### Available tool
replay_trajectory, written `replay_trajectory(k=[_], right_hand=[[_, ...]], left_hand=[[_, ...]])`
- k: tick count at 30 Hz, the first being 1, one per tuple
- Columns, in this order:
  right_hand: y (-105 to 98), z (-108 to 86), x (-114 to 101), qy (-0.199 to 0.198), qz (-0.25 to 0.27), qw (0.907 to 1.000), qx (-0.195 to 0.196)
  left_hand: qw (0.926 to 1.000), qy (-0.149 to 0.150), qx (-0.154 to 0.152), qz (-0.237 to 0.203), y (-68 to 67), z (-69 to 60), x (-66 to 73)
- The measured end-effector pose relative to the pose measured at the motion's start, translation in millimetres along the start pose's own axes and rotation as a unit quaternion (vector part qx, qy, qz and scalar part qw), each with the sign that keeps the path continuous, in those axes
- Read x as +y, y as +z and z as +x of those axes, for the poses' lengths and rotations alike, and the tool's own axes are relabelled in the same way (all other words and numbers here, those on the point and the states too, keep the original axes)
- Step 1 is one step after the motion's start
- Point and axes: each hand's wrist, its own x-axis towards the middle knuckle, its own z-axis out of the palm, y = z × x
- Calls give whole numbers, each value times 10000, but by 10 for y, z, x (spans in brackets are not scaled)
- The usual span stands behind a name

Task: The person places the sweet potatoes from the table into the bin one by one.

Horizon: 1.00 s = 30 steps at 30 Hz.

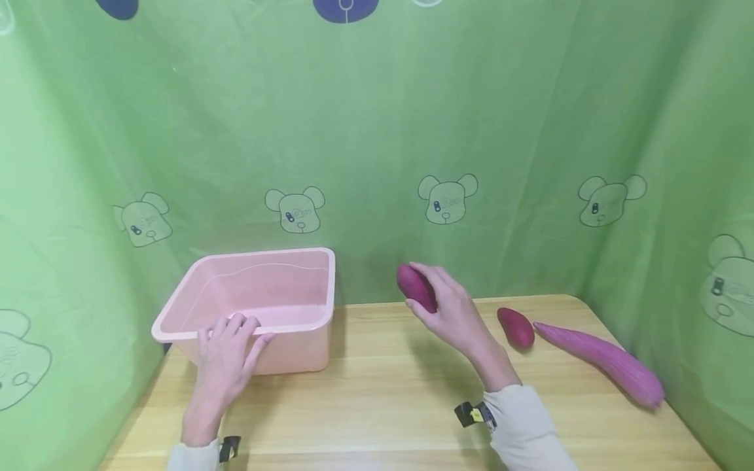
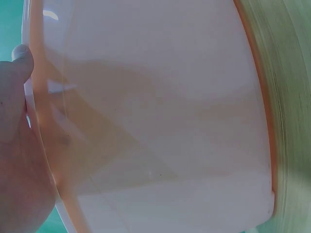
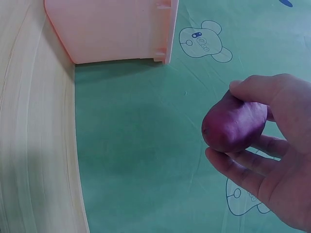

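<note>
In the head view my right hand holds a purple sweet potato in the air, right of the pink plastic basin. Up close in the right wrist view, thumb and fingers pinch the sweet potato from both sides, its rounded end poking out. My left hand grips the basin's near rim, fingers hooked over the edge and thumb outside. Most of the left wrist view is taken up by the basin's outer wall. What I see of the basin's inside holds nothing.
A second sweet potato lies on the wooden table at the right. Beside it a long purple eggplant points toward the near right. A green curtain with bear-head prints encloses the table at the back and sides.
</note>
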Motion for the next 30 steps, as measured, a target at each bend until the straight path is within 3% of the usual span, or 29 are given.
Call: replay_trajectory(k=[30], right_hand=[[146, 150, -213, -119, 122, 9995, -266]], left_hand=[[9999, 18, 94, -114, 8, -6, 2]])
